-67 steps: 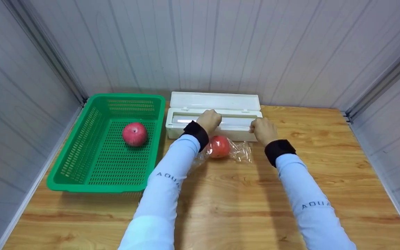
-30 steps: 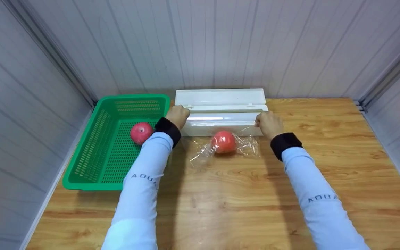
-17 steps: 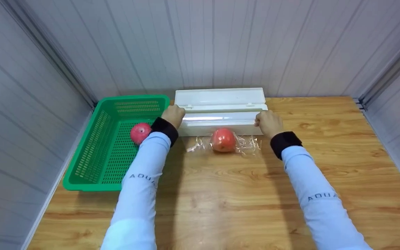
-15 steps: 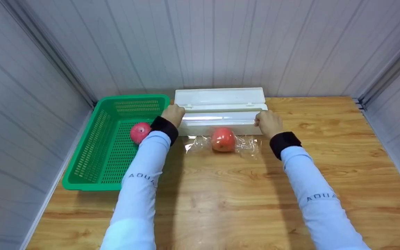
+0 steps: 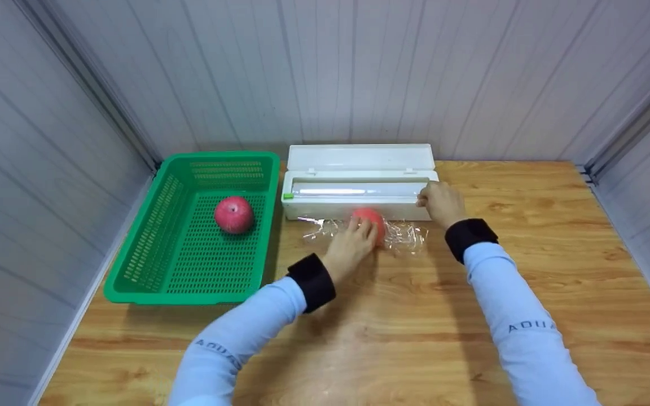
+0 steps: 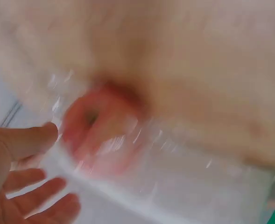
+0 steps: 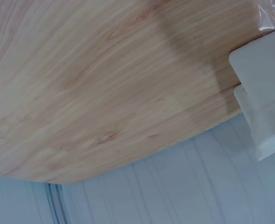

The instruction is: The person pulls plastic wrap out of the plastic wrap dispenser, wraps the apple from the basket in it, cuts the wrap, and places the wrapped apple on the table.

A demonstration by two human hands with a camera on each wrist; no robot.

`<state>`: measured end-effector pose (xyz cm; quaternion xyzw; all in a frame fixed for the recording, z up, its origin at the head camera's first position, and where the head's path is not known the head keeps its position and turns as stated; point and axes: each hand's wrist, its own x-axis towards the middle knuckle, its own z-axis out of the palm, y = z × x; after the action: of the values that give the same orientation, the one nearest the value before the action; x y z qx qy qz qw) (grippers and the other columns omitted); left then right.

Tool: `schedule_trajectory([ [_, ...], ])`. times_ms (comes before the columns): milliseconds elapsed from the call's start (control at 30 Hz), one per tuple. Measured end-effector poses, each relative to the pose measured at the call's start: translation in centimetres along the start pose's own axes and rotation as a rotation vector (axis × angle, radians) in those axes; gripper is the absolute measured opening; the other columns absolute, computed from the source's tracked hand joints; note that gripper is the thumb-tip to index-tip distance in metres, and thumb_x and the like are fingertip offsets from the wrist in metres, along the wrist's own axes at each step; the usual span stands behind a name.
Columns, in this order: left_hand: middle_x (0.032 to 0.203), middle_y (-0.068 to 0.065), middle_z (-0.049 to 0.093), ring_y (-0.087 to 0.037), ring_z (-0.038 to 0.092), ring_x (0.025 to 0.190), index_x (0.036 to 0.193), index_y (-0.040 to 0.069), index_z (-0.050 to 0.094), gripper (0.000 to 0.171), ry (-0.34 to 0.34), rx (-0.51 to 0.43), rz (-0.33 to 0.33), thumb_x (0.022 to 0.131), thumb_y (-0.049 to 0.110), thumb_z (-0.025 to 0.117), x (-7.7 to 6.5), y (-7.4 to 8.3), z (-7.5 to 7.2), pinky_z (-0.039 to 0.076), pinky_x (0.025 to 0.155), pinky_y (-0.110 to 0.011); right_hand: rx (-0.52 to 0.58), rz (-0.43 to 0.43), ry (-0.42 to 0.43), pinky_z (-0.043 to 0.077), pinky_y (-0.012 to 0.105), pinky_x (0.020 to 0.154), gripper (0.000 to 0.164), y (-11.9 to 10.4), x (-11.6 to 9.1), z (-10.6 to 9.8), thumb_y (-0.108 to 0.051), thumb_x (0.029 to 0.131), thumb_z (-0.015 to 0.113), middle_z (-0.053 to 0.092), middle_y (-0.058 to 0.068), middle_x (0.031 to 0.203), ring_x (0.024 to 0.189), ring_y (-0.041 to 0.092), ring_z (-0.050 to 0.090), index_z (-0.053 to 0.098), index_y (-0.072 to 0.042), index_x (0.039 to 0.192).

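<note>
Left hand (image 5: 350, 248): fingers loosely spread over the near-left side of the wrapped apple (image 5: 376, 217), not closed round it – contact unclear, wrist view blurred.
Right hand (image 5: 442, 204): fingers curled in at the right end of the white box (image 5: 319, 211); can't tell if they pinch anything.
Wrapped apple: on the counter (image 5: 528, 265), just in front of box, right of center.
Film (image 5: 407, 235): clear, around the apple, crumpled out to both sides.
White box: lid (image 5: 360, 158) tipped back, roll (image 5: 353, 190) lying inside, green tab (image 5: 288, 195) at left end.
Green basket (image 5: 272, 225): left of box – second apple (image 5: 234, 215) inside.
Sleeves (image 5: 519, 316): light blue, black band (image 5: 470, 239) at each wrist.
Walls (image 5: 359, 73): pale panels, behind and both sides.
</note>
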<state>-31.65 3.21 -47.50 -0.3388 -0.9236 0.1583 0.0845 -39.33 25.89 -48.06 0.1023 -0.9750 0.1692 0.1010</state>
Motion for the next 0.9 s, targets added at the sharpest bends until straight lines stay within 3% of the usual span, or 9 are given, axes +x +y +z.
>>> schedule_trajectory([
  [200,0.126,-0.009,0.045,-0.022,0.046,0.114,0.129,0.010,0.045,0.049,0.225,0.179,0.003,0.081,0.003,0.053,1.2,0.7,3.9,0.044,0.097,-0.031,0.045,-0.072,-0.034,0.050,0.046,0.069,0.012,0.2,-0.4,-0.5,-0.007,0.081,0.065,0.063,0.018,0.083,0.081,0.036,0.061,0.071,0.002,0.087],
  [333,0.127,-0.007,0.044,-0.021,0.045,0.113,0.130,0.010,0.042,0.043,0.274,0.263,0.023,0.087,0.009,0.045,2.0,0.5,5.0,0.042,0.095,-0.031,0.053,-0.125,-0.048,0.050,0.046,0.077,0.016,0.3,-0.8,-0.5,0.006,0.082,0.058,0.062,0.021,0.088,0.085,0.037,0.060,0.068,0.006,0.094],
  [500,0.122,-0.006,0.047,-0.020,0.046,0.108,0.123,0.011,0.045,0.036,0.333,0.279,0.020,0.088,0.011,0.042,2.4,0.0,5.7,0.042,0.089,-0.030,0.079,-0.132,-0.096,0.045,0.047,0.092,0.037,0.0,-1.3,-0.2,0.016,0.078,0.049,0.058,0.028,0.108,0.102,0.041,0.054,0.058,0.010,0.113],
  [600,0.114,-0.005,0.050,-0.020,0.048,0.102,0.117,0.011,0.049,0.029,0.381,0.252,0.015,0.088,0.010,0.043,2.6,-0.3,5.7,0.045,0.085,-0.027,0.104,-0.105,-0.101,0.040,0.049,0.098,0.046,0.0,-1.7,-0.1,0.017,0.077,0.045,0.052,0.030,0.119,0.111,0.043,0.049,0.050,0.011,0.122],
  [667,0.112,-0.007,0.051,-0.021,0.049,0.101,0.115,0.011,0.049,0.029,0.379,0.208,0.014,0.086,0.012,0.050,2.6,-0.5,5.5,0.046,0.084,-0.026,0.116,-0.086,-0.085,0.038,0.048,0.100,0.046,0.1,-1.9,-0.1,0.015,0.079,0.045,0.050,0.030,0.122,0.115,0.043,0.047,0.048,0.012,0.124],
  [800,0.115,-0.012,0.049,-0.025,0.047,0.105,0.116,0.008,0.047,0.049,0.294,0.058,0.013,0.074,0.019,0.068,2.4,-0.7,4.6,0.048,0.087,-0.029,0.098,-0.107,-0.020,0.039,0.048,0.099,0.038,0.1,-2.4,-0.1,0.012,0.081,0.046,0.050,0.029,0.121,0.114,0.043,0.047,0.053,0.013,0.119],
  [900,0.116,-0.014,0.048,-0.028,0.046,0.107,0.118,0.006,0.047,0.062,0.232,-0.110,0.010,0.066,0.022,0.075,2.2,-0.8,4.0,0.048,0.090,-0.032,0.076,-0.143,0.007,0.039,0.047,0.100,0.037,-0.9,-3.0,-0.3,0.011,0.080,0.049,0.051,0.027,0.122,0.114,0.041,0.047,0.055,0.011,0.117],
])
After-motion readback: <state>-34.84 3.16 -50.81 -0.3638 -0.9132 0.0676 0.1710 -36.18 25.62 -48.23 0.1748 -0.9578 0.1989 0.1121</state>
